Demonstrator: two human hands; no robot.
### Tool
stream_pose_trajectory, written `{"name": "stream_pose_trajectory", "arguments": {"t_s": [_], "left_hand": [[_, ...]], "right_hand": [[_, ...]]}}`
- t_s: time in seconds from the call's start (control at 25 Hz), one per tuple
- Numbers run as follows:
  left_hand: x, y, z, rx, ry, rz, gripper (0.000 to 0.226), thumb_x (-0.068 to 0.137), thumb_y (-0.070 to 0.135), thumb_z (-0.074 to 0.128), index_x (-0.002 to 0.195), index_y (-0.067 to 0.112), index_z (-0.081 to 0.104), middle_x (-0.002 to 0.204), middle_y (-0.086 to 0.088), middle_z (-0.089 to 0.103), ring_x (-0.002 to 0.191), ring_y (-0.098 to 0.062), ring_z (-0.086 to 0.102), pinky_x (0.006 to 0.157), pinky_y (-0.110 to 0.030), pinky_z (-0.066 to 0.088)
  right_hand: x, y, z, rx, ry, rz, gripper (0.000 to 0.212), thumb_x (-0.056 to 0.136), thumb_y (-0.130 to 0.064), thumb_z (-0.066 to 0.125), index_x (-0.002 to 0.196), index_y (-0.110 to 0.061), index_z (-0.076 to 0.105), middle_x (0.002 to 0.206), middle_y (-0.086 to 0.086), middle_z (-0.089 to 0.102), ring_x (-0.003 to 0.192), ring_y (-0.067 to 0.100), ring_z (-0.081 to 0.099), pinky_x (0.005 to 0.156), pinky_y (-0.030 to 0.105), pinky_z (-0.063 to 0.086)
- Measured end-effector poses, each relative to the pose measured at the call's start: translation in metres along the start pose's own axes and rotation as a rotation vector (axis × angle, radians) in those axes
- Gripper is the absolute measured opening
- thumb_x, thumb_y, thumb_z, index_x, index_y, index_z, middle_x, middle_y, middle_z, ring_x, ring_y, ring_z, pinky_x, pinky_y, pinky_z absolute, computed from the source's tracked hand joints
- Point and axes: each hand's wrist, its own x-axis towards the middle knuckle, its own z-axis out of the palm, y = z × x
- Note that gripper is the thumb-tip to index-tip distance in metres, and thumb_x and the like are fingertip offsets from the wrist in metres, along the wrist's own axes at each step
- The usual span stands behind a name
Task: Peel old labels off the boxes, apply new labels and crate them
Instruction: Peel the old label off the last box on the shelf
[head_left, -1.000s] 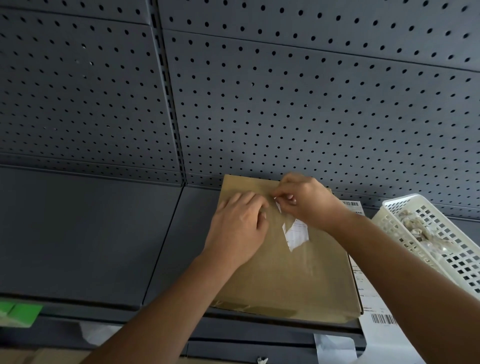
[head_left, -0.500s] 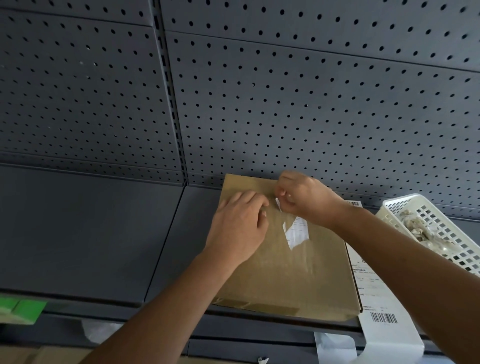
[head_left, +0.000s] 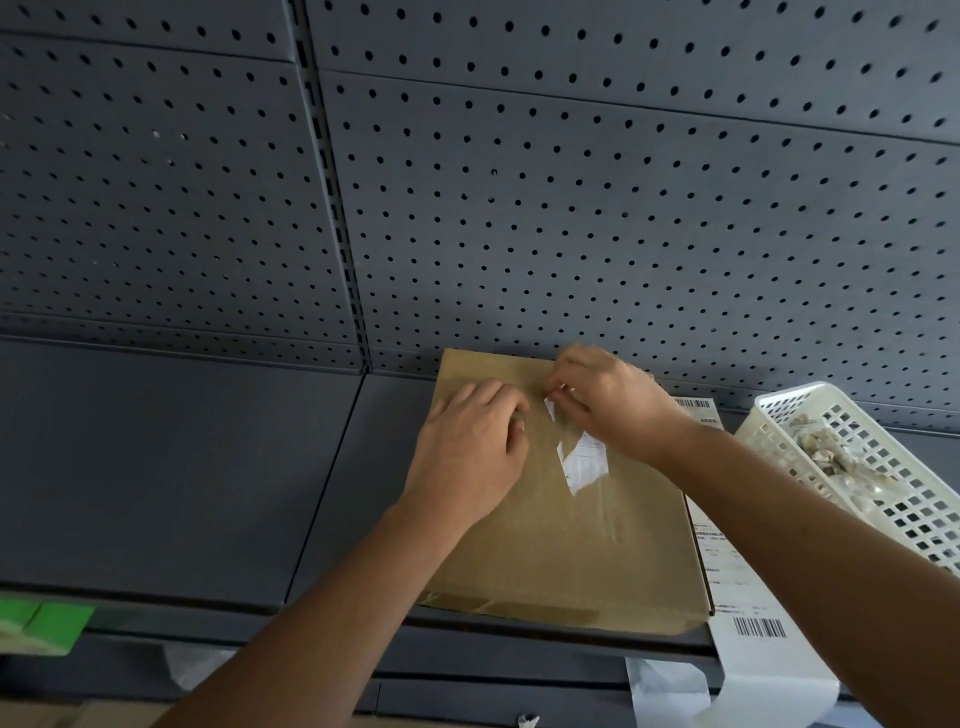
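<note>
A flat brown cardboard box (head_left: 582, 540) lies on the dark grey shelf (head_left: 171, 467), pushed back near the pegboard. A torn white remnant of the old label (head_left: 584, 462) sticks to the box top. My left hand (head_left: 467, 452) rests on the left part of the box with its fingers bent, holding it down. My right hand (head_left: 608, 397) is at the far part of the box top and pinches a small white scrap of label (head_left: 550, 408) between its fingertips.
A strip of new white barcode labels (head_left: 753, 629) lies under the box's right side and hangs over the shelf edge. A white perforated basket (head_left: 878, 467) with crumpled label scraps stands at the right. The pegboard wall (head_left: 571, 208) rises behind. Green items (head_left: 41, 618) sit at lower left.
My right hand has pulled the small white scrap slightly up and away from the box top. My left hand stays pressed on the box.
</note>
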Motion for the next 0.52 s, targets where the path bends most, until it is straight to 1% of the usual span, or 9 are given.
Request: {"name": "stream_pose_trajectory", "arguments": {"t_s": [0.08,0.16,0.2,0.28,0.36,0.44,0.52], "left_hand": [[0.0,0.0,-0.001,-0.001,0.003,-0.005,0.016,0.097,0.026,0.052,0.109,0.028,0.062,0.107,0.018,0.06,0.102,-0.004,0.052,0.093,-0.026,0.043],[0.0,-0.001,-0.001,0.003,0.009,-0.007,0.016,0.097,0.026,0.052,0.109,0.028,0.062,0.107,0.018,0.06,0.102,-0.005,0.052,0.093,-0.026,0.043],[0.0,-0.002,-0.001,0.004,0.012,-0.006,0.016,0.097,0.025,0.053,0.109,0.028,0.062,0.107,0.018,0.06,0.102,-0.005,0.052,0.093,-0.027,0.043],[0.0,-0.003,-0.001,0.008,0.01,-0.005,0.016,0.097,0.025,0.052,0.109,0.028,0.062,0.108,0.018,0.06,0.103,-0.005,0.053,0.092,-0.026,0.043],[0.0,-0.003,0.0,0.015,-0.001,-0.006,0.016,0.098,0.026,0.051,0.11,0.028,0.061,0.11,0.019,0.059,0.105,-0.006,0.052,0.092,-0.027,0.043],[0.0,-0.004,0.0,0.016,-0.006,-0.004,0.016,0.098,0.026,0.05,0.111,0.028,0.06,0.111,0.019,0.059,0.106,-0.006,0.053,0.093,-0.028,0.044],[-0.001,-0.004,0.001,0.016,-0.008,0.004,0.015,0.098,0.026,0.051,0.111,0.027,0.06,0.111,0.018,0.06,0.107,-0.007,0.054,0.093,-0.029,0.045]], "right_hand": [[-0.008,-0.005,-0.004,0.009,0.015,0.002,0.007,0.091,-0.014,0.06,0.087,-0.011,0.065,0.091,0.0,0.059,0.081,0.021,0.058,0.067,0.041,0.052],[-0.021,-0.008,-0.01,0.089,0.015,0.035,0.016,0.093,-0.022,0.051,0.089,-0.013,0.063,0.093,-0.004,0.059,0.083,0.017,0.058,0.07,0.037,0.052],[-0.029,-0.01,-0.015,0.133,0.03,0.062,0.016,0.094,-0.022,0.05,0.091,-0.013,0.062,0.094,-0.005,0.06,0.083,0.014,0.059,0.071,0.034,0.052],[-0.046,-0.014,-0.026,0.222,0.077,0.148,0.007,0.095,-0.014,0.056,0.094,-0.012,0.063,0.094,-0.007,0.064,0.085,0.008,0.061,0.075,0.024,0.05],[-0.059,-0.017,-0.038,0.295,0.132,0.234,0.007,0.095,-0.009,0.058,0.093,-0.011,0.064,0.091,-0.007,0.066,0.085,0.007,0.062,0.074,0.011,0.044],[-0.068,-0.017,-0.046,0.334,0.173,0.329,0.008,0.095,-0.016,0.06,0.089,-0.014,0.065,0.085,-0.008,0.066,0.082,0.009,0.062,0.069,0.009,0.043],[-0.072,-0.013,-0.047,0.344,0.203,0.444,0.009,0.093,-0.023,0.065,0.086,-0.019,0.063,0.08,-0.012,0.066,0.08,0.004,0.062,0.068,0.009,0.045]]}}
